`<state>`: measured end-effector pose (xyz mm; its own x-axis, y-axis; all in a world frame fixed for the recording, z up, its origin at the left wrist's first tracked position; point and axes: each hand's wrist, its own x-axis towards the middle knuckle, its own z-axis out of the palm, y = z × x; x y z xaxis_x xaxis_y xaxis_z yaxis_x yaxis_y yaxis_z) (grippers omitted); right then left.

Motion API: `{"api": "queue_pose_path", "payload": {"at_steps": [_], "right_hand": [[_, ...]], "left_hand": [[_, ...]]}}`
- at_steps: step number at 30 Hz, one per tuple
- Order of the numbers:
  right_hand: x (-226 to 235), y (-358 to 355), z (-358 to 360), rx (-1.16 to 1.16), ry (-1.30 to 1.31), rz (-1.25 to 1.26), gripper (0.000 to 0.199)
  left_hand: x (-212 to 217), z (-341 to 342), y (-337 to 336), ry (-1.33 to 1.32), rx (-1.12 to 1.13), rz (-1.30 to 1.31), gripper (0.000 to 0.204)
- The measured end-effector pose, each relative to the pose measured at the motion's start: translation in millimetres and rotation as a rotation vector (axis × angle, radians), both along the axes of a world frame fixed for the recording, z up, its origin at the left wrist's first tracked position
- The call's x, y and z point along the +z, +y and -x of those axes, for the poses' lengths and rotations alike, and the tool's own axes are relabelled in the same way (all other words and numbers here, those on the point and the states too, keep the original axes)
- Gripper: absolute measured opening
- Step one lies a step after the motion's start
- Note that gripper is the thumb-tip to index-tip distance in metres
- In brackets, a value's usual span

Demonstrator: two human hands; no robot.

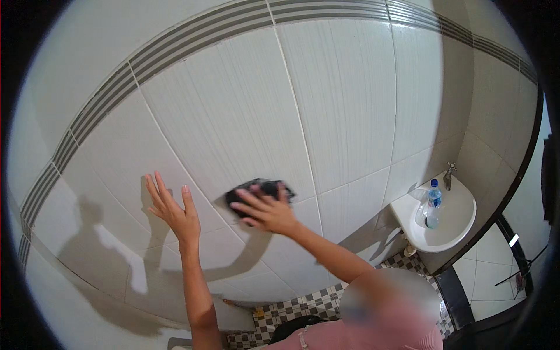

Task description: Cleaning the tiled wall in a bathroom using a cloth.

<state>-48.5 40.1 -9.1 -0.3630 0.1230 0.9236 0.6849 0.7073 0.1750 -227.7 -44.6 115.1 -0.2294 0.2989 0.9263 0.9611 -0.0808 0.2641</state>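
Observation:
My right hand [271, 213] lies spread over a bunched black cloth [256, 188] and presses it flat against the white tiled wall [350, 105]. Motion blurs the fingers and cloth slightly. To the left, my left hand [175, 217] is raised with its fingers apart and nothing in it. It is close to the same wall; whether the palm touches the tiles I cannot tell. Both arms cast shadows on the tiles.
A white corner sink [461, 224] with a metal tap [448, 177] is at the right, holding a plastic bottle with a blue cap [434, 201]. Black-and-white checkered flooring [315, 304] lies below. A dark-framed doorway [458, 297] opens at the lower right.

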Motion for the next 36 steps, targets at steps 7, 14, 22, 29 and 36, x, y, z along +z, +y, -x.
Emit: {"api": "queue_pose_path", "payload": {"at_steps": [7, 14, 22, 29, 36], "right_hand": [[-18, 58, -215, -0.264, 0.543, -0.015, 0.056], [59, 65, -178, -0.356, 1.064, -0.026, 0.055], [13, -23, 76, 0.109, 0.291, 0.192, 0.060], [-92, -25, 28, 0.199, -0.357, 0.416, 0.056], [-135, 44, -189, -0.223, 0.382, 0.157, 0.065]], "left_hand": [[3, 12, -12, 0.110, 0.143, 0.244, 0.061], [29, 28, -38, 0.014, -0.102, 0.343, 0.060], [13, 11, -24, 0.024, -0.042, 0.374, 0.071], [-2, 2, -11, 0.073, 0.124, 0.348, 0.104], [-4, -3, 3, 0.142, 0.178, 0.290, 0.119]]}}
